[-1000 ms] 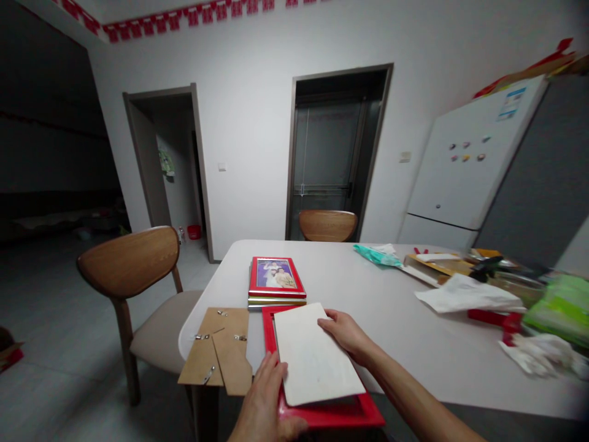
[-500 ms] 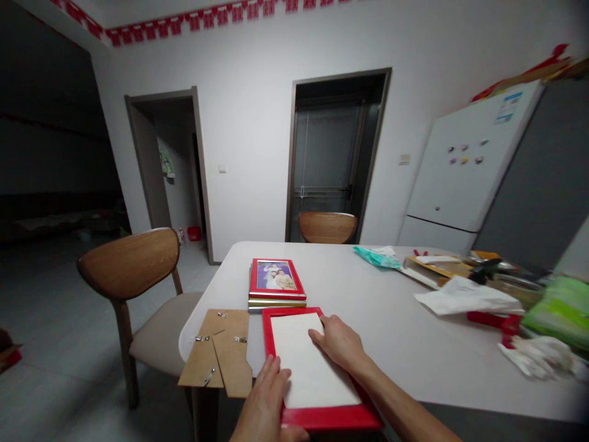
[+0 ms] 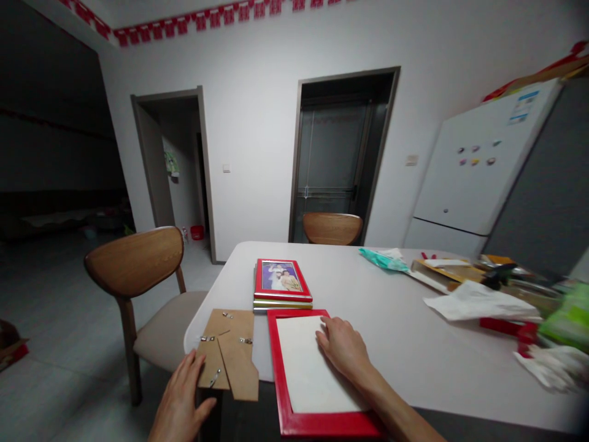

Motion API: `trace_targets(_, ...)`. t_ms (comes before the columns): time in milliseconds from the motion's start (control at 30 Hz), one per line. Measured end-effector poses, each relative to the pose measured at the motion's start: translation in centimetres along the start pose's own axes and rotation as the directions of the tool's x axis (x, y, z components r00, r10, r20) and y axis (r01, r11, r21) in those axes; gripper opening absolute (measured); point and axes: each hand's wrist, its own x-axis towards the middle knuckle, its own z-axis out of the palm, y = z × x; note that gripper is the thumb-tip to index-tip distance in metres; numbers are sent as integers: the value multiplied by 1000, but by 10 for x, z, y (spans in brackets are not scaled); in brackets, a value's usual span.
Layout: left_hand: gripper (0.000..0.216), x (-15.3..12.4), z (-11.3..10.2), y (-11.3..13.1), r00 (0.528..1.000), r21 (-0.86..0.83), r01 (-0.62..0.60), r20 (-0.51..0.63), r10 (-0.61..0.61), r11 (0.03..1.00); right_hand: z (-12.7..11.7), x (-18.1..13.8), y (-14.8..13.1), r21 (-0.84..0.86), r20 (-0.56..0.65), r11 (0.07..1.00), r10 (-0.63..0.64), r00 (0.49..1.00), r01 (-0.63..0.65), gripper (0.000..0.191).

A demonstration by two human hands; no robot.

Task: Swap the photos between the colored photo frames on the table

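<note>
A red picture frame lies at the table's near edge with a white sheet inside its opening. My right hand is on the frame's right side, fingers curled over the rim. To the left lies a brown backing board with a stand flap and several metal clips, overhanging the table edge. My left hand is at the board's left edge, thumb apart from the fingers, not gripping it. Whether its fingertips touch the board, I cannot tell. Behind the red frame sits a stack of framed photos, a red one on top.
On the white table, the right side holds a teal packet, white paper, a green bag and white gloves. Wooden chairs stand at the left and the far side.
My left hand has left the red frame and moved left to the backing board. My right hand stays at the frame's right side, its fingers a little more curled. The view has shifted slightly.
</note>
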Motion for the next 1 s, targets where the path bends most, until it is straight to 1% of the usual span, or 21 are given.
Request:
trace_targets(100,48,-1,7,-2,1000,43,-4,-26,5,999,9,-5,8,7,-10,999,-33,999,33,34)
trace_targets(233,47,0,2,18,993,138,-19,-114,35,990,14,-8,6,15,17,998,-66,998,65,34)
trace_targets(267,48,2,-1,24,992,152,-27,-116,45,988,13,-8,4,17,28,997,-72,997,71,33)
trace_targets(333,54,4,-5,33,995,165,-32,-83,47,986,8,-5,0,35,47,997,-78,996,76,32)
trace_targets(400,60,7,-7,34,1000,175,-6,-29,12,985,0,-5,-8,89,52,992,-94,994,90,32)
trace_targets(467,60,9,-4,29,999,160,22,20,-25,987,-9,-8,-23,200,60,970,-153,986,139,34)
trace_targets(500,58,9,-1,25,999,143,29,34,-34,989,-12,-11,-33,265,72,948,-204,976,178,35)
trace_targets(567,52,9,4,18,999,94,26,29,-29,995,-16,-21,-59,371,112,891,-322,940,261,37)
trace_targets(633,46,9,7,15,1000,40,9,-7,-9,999,-13,-30,-87,374,161,867,-412,897,330,40)
trace_targets(667,43,9,7,15,1000,15,0,-30,0,1000,-10,-34,-100,351,172,867,-430,886,353,43)
trace_targets(733,38,11,4,18,997,-25,-10,-70,8,1000,-2,-39,-121,307,173,875,-438,882,375,47)
trace_targets(800,35,13,-5,23,994,-48,-11,-111,6,999,3,-42,-131,316,145,879,-417,897,357,41)
trace_targets(900,32,12,-22,35,987,-75,-52,-158,39,996,-3,-46,-126,431,85,846,-384,920,313,35)
trace_targets(1000,34,6,-34,54,974,-111,-171,-171,150,979,-21,-56,-101,524,54,796,-385,921,302,35)
